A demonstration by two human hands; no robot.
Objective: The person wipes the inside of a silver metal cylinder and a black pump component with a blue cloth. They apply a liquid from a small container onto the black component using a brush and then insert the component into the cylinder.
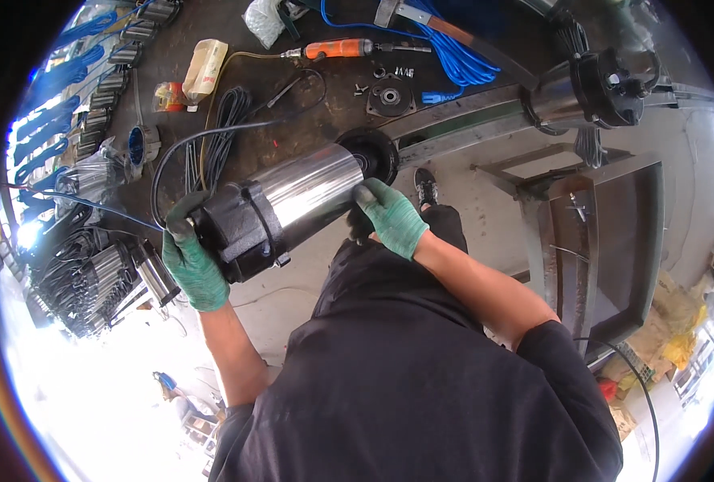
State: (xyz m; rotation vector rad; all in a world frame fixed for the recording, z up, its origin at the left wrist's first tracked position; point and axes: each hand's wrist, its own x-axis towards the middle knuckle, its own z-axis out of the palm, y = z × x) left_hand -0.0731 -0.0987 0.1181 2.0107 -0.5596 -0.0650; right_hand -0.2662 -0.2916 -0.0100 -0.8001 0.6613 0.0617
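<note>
A shiny metal motor or pump body (313, 189) with a black cast end (240, 225) lies tilted across the near edge of the workbench. My left hand (192, 261), in a green glove with dark fingertips, grips the outer side of the black end, where a black cable (158, 173) loops away. On the other end, my gloved right hand (393, 218) holds the rim of the metal cylinder; some of its fingers are hidden beneath. Just beyond that end sits a round black part (371, 153) with a hole in its middle, close to the cylinder's rim.
An orange power driver (338, 48), a hammer (453, 36), a flanged plate (390, 96) and coiled blue cable (461, 64) lie on the bench (293, 140). Another motor (586, 92) stands on a rail at right. Several metal cylinders crowd the left. A metal frame (602, 249) stands at right.
</note>
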